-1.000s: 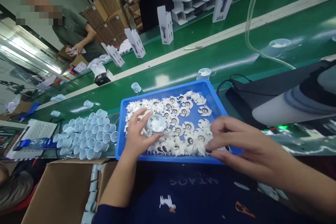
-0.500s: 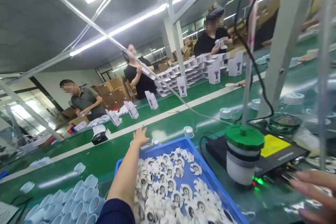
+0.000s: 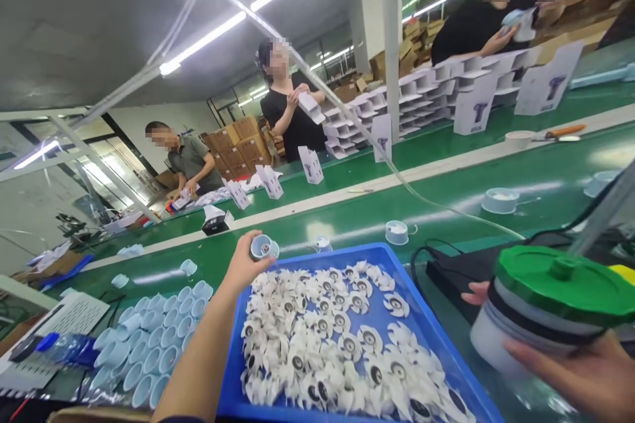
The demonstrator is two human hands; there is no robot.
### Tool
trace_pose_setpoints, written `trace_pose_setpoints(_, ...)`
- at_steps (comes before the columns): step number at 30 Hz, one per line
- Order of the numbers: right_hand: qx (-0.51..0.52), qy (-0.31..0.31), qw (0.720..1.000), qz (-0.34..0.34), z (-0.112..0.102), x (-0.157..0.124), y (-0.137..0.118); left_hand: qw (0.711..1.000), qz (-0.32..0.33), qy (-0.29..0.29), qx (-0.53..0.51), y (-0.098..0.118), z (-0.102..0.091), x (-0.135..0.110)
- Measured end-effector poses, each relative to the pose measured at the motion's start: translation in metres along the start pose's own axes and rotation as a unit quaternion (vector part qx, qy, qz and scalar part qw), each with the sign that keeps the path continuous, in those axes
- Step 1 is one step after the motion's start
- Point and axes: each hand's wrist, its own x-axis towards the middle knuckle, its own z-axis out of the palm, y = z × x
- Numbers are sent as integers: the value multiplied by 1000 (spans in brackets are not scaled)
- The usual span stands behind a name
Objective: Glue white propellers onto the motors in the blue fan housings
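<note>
My left hand (image 3: 244,266) is raised past the far left corner of the blue tray (image 3: 436,337) and is closed on a small pale blue cup-shaped part (image 3: 262,248). The tray holds several white fan impellers (image 3: 337,337). At the lower right, my right hand (image 3: 585,377) wraps round a white cylinder with a green lid (image 3: 546,307), which stands over a black base (image 3: 456,274).
A cluster of pale blue cups (image 3: 153,334) lies left of the tray on the green conveyor belt (image 3: 446,195). Loose cups and tape rolls (image 3: 500,200) dot the belt. Across it, three people handle white cartons (image 3: 387,115). A hose (image 3: 397,175) hangs across the belt.
My view has lifted from the tray to the line. My left hand left the impellers, reached out over the belt, and now holds a cup. My right hand went right and took the green-lidded cylinder.
</note>
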Motion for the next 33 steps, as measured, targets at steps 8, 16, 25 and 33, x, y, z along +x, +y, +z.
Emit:
trace_pose_setpoints(8, 340, 85, 933, 83, 17, 30, -168, 970, 95, -169, -144, 65, 39, -140)
trace_pose_setpoints(16, 521, -130, 841, -63, 88, 24, -212, 956, 158, -183, -165, 115, 74, -145)
trace_pose_setpoints(25, 476, -115, 870, -58, 97, 12, -206, 952, 168, -164, -195, 125, 71, -151)
trace_pose_setpoints(33, 476, -87, 871, -87, 101, 8, -201, 959, 174, -148, -165, 123, 73, -152)
